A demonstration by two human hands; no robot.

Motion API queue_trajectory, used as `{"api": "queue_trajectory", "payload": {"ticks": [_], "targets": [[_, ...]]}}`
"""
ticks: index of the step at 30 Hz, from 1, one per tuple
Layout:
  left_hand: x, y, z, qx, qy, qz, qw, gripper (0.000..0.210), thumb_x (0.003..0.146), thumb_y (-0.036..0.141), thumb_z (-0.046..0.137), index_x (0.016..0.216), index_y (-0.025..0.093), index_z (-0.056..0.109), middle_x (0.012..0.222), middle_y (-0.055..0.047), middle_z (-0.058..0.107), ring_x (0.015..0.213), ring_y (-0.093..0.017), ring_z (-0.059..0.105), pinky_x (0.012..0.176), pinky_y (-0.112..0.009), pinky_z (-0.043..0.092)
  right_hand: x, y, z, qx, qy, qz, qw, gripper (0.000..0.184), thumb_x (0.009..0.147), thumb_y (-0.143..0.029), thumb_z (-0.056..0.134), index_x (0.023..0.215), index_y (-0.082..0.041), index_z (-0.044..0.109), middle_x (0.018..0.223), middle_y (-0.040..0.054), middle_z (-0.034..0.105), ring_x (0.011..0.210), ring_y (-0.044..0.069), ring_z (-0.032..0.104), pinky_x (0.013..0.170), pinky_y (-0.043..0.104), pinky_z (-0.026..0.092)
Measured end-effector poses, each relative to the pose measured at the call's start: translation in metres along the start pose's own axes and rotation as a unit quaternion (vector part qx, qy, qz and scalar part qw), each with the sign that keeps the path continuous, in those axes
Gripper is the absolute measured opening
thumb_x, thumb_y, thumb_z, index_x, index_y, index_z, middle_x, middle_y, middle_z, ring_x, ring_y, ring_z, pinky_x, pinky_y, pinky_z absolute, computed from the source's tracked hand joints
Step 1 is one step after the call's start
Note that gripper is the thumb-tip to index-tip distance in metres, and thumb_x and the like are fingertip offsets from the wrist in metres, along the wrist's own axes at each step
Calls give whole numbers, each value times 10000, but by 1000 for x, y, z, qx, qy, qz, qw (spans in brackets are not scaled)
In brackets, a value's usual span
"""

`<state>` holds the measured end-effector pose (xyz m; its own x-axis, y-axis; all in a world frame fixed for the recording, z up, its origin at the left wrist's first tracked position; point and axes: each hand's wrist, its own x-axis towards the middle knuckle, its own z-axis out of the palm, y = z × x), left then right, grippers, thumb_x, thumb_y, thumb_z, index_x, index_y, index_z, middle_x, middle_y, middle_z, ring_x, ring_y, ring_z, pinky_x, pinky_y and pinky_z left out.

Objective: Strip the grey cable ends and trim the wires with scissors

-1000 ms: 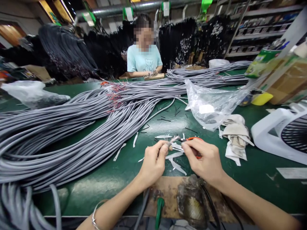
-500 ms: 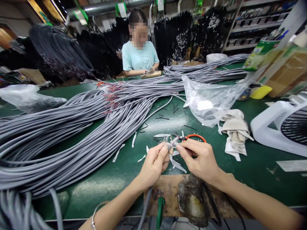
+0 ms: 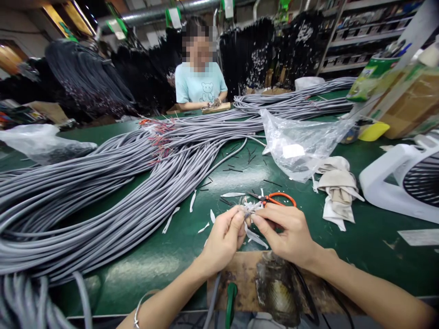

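My left hand [image 3: 226, 233] is closed on a grey cable [image 3: 213, 297], whose length runs down below the wrist. Thumb and fingers of my right hand [image 3: 286, 228] pinch the cable's end, close beside the left fingertips. Between the hands shows a tuft of pale strands and wires [image 3: 252, 204], partly hidden by the fingers. Just beyond it lies a pair of orange-handled cutters [image 3: 279, 197] on the green table [image 3: 192, 260]. White scraps [image 3: 255, 237] and short black pieces [image 3: 235, 170] are scattered around.
A large bundle of grey cables [image 3: 113, 219] with red wire ends covers the left. To the right are a clear plastic bag [image 3: 302, 141], a crumpled cloth [image 3: 338, 187] and a white fan [image 3: 384, 178]. A wooden board [image 3: 236, 283] lies under my wrists. Across the table sits a person [image 3: 202, 84].
My fingers have shifted slightly at the cable end. The strands that fanned out to the left now look gathered behind my fingertips. The cutters have stayed on the table.
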<state>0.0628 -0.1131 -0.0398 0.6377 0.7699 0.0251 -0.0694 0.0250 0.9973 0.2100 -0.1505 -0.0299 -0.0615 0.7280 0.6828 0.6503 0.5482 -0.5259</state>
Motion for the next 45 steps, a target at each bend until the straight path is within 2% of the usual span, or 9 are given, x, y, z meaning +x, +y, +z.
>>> {"api": "queue_trajectory", "payload": {"ticks": [6, 13, 18, 22, 27, 32, 38, 41, 45], "targets": [[18, -9, -15, 22, 147, -52, 988, 304, 849, 464, 365, 723, 188, 387, 486, 110, 216, 328, -36, 169, 322, -153, 141, -11, -11, 0, 22, -56, -176, 983, 217, 816, -220, 485, 640, -163, 599, 444, -28, 455, 408, 89, 376, 429, 238, 289], [5, -2, -2, 283, 165, 102, 939, 217, 872, 274, 413, 850, 152, 591, 596, 15, 498, 512, -88, 447, 482, -190, 350, 1, -2, 5, -12, 23, 201, 979, 155, 719, -269, 612, 755, -138, 685, 470, -32, 498, 389, 64, 347, 377, 193, 288], [1, -10, 3, 383, 205, 262, 862, 152, 819, 158, 515, 935, 163, 613, 813, -40, 616, 699, -116, 563, 589, -194, 443, 3, -1, 8, 47, 16, 227, 973, 184, 742, -241, 552, 752, -131, 698, 503, -17, 524, 392, 52, 327, 369, 183, 274], [1, -11, 1, 407, 208, 300, 838, 142, 801, 119, 541, 924, 148, 605, 775, -35, 605, 681, -106, 557, 615, -194, 451, 0, -1, 6, 50, 23, 179, 982, 193, 733, -187, 529, 777, -116, 703, 571, 11, 591, 429, 66, 385, 412, 190, 332], [-1, -4, 3, 347, 140, 212, 903, 164, 854, 182, 457, 836, 141, 614, 628, -10, 541, 545, -92, 489, 516, -197, 397, 1, -1, 4, 96, 15, 243, 965, 170, 712, -216, 544, 729, -118, 682, 448, -42, 430, 410, 61, 316, 393, 194, 273], [0, -2, 8, 125, 73, 60, 988, 300, 881, 352, 397, 693, 145, 506, 423, 75, 351, 317, -34, 305, 341, -161, 254, 9, 2, 6, 257, -19, 333, 907, 163, 702, -251, 532, 623, -128, 604, 547, -13, 533, 504, 85, 448, 485, 202, 371], [1, -1, 9, 31, 33, 25, 999, 341, 853, 429, 431, 665, 146, 468, 385, 86, 340, 277, -18, 272, 290, -127, 216, 8, 6, 0, 289, -5, 330, 899, 148, 722, -242, 530, 743, -122, 614, 551, -38, 463, 495, 66, 380, 468, 196, 322], [1, -3, 5, -2, -6, -6, 1000, 358, 849, 434, 441, 630, 151, 433, 373, 86, 335, 265, -11, 259, 274, -112, 212, 8, 6, -7, 322, -68, 287, 899, 276, 710, -240, 578, 966, -141, 611, 558, -66, 350, 499, 62, 310, 451, 190, 278], [0, -5, 1, -97, -75, -52, 991, 362, 846, 431, 452, 615, 156, 406, 372, 95, 314, 251, 1, 204, 244, -100, 210, 11, 5, -9, 332, -116, 263, 899, 190, 684, -279, 644, 794, -124, 656, 620, -36, 407, 547, 66, 344, 488, 207, 294]]}}
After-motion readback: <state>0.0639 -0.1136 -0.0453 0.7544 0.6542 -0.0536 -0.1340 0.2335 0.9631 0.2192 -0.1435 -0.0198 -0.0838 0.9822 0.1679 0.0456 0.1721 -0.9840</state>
